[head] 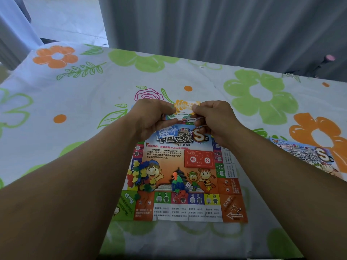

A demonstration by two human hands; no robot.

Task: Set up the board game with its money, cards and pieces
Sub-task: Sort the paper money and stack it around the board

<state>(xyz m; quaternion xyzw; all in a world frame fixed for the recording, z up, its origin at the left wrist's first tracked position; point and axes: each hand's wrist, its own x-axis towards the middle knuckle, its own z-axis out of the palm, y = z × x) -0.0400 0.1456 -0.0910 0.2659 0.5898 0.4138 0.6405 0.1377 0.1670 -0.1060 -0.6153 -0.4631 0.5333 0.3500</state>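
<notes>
A colourful paper game board (187, 209) lies flat on the table in front of me. Above its far edge my left hand (152, 117) and my right hand (216, 121) together hold a small stack of play money (185, 109), orange note on top, fingers pinching it from both sides. A blue note (167, 132) pokes out under my left hand. A heap of small coloured plastic houses (139, 178) lies on the board's left side. A few pawns (177, 184) and a white die (188, 185) sit near its middle.
The table wears a white cloth (75, 102) with green and orange flowers. A game box or cover sheet (308, 156) lies at the right edge. Grey curtains (225, 34) hang behind the table's far edge.
</notes>
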